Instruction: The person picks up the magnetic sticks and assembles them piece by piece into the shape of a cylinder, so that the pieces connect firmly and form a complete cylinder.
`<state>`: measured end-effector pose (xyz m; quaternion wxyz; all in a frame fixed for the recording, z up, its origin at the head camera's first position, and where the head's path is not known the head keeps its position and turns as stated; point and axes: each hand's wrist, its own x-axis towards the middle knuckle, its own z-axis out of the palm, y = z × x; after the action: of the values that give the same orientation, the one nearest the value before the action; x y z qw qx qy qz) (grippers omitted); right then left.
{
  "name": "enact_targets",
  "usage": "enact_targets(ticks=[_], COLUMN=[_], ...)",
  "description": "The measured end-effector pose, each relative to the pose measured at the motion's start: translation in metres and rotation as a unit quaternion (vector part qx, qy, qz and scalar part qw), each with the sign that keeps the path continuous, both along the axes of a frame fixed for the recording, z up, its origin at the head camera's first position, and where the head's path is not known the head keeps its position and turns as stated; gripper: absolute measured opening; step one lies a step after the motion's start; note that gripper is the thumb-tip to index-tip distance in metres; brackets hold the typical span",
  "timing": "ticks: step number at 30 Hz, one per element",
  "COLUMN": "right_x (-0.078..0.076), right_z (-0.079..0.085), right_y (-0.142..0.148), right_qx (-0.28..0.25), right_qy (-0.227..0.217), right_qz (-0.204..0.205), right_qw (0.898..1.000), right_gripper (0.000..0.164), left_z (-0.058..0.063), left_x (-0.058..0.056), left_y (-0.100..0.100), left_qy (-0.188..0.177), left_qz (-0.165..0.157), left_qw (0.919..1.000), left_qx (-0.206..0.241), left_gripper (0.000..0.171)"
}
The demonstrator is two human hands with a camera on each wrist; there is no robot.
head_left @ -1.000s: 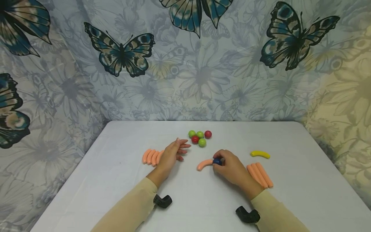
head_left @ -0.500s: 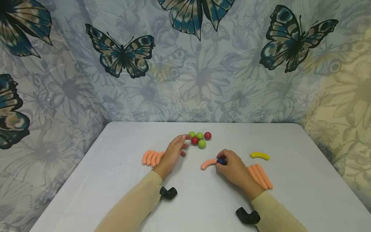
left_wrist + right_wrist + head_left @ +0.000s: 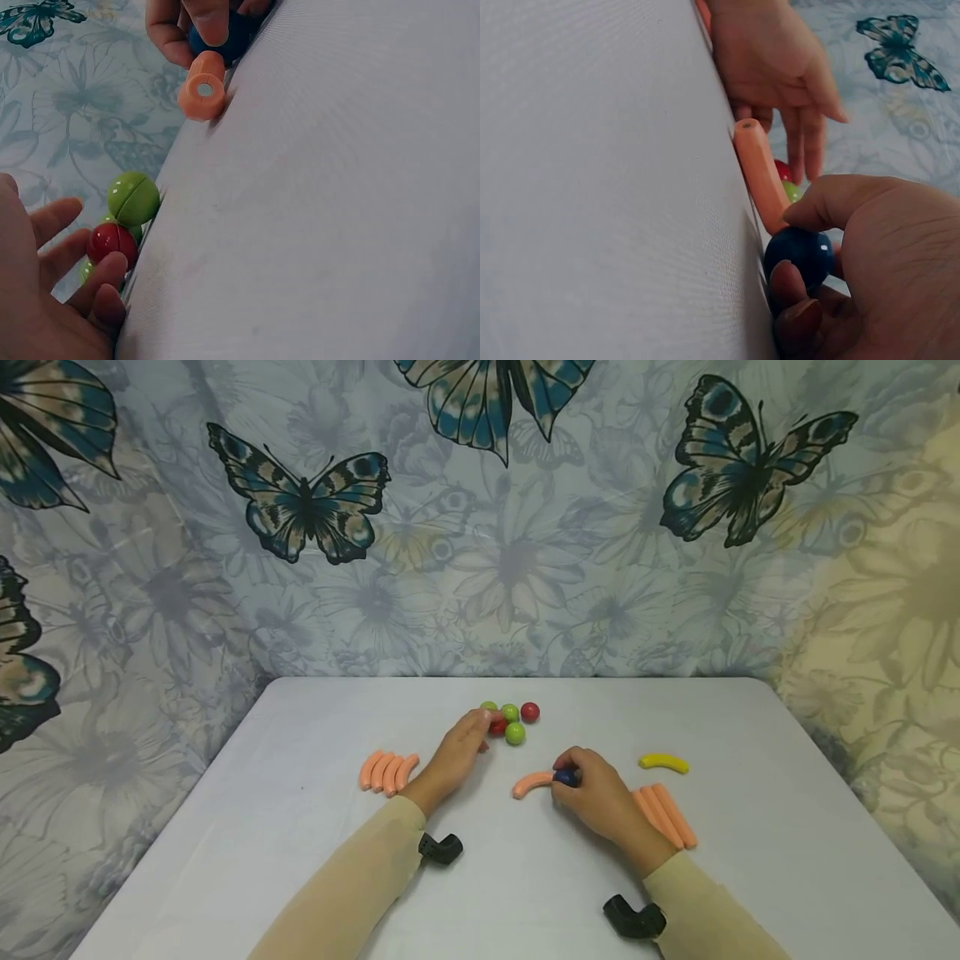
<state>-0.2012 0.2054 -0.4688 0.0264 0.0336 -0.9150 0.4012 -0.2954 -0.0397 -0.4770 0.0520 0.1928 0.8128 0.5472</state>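
Note:
My right hand (image 3: 600,793) pinches a dark blue ball (image 3: 566,777) between thumb and fingers, low over the white table. A curved orange stick (image 3: 531,784) meets the ball's left side and points leftward; its free end shows a small round metal-like tip in the left wrist view. My left hand (image 3: 453,753) reaches to the ball cluster with fingers spread and loosely bent. Its fingertips are right at a red ball (image 3: 112,244). A green ball (image 3: 133,198) sits beside the red one. In the head view the left fingers partly cover the red ball and another green ball (image 3: 489,705).
Several curved orange sticks (image 3: 388,772) lie in a row left of my left forearm. Straight orange sticks (image 3: 667,814) lie side by side by my right wrist, with a curved yellow stick (image 3: 663,763) beyond them. Another red ball (image 3: 530,712) stands at the cluster's right.
My left hand has moved forward and right to the balls, its fingers now overlapping the red one. The right hand keeps hold of the blue ball, which shifted slightly right together with the curved stick.

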Motion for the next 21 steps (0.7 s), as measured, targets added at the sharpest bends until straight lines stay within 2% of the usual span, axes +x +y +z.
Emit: enact_targets(ticks=[3, 7, 12, 17, 21], right_x=[0.0, 0.0, 0.001, 0.001, 0.0], right_z=[0.001, 0.002, 0.002, 0.001, 0.001], right_y=[-0.001, -0.002, -0.001, 0.001, 0.003], right_qx=[0.002, 0.002, -0.005, -0.009, -0.005], right_qy=[-0.001, -0.002, -0.001, 0.004, 0.006], right_qz=[-0.004, -0.005, -0.004, -0.001, -0.001], right_qw=[1.0, 1.0, 1.0, 1.0, 1.0], right_gripper=[0.024, 0.024, 0.024, 0.024, 0.027], left_z=[-0.004, -0.008, -0.006, -0.005, -0.005], left_x=[-0.001, -0.002, 0.003, 0.008, 0.013], left_y=[-0.002, -0.003, -0.005, -0.009, -0.012], left_qy=[0.043, 0.074, 0.089, 0.096, 0.086], left_qz=[0.0, 0.026, 0.053, 0.059, 0.065], left_qw=[0.9989, 0.9955, 0.9911, 0.9885, 0.9898], left_qx=[-0.018, -0.052, -0.084, -0.101, -0.093], left_gripper=[0.05, 0.031, 0.026, 0.029, 0.029])
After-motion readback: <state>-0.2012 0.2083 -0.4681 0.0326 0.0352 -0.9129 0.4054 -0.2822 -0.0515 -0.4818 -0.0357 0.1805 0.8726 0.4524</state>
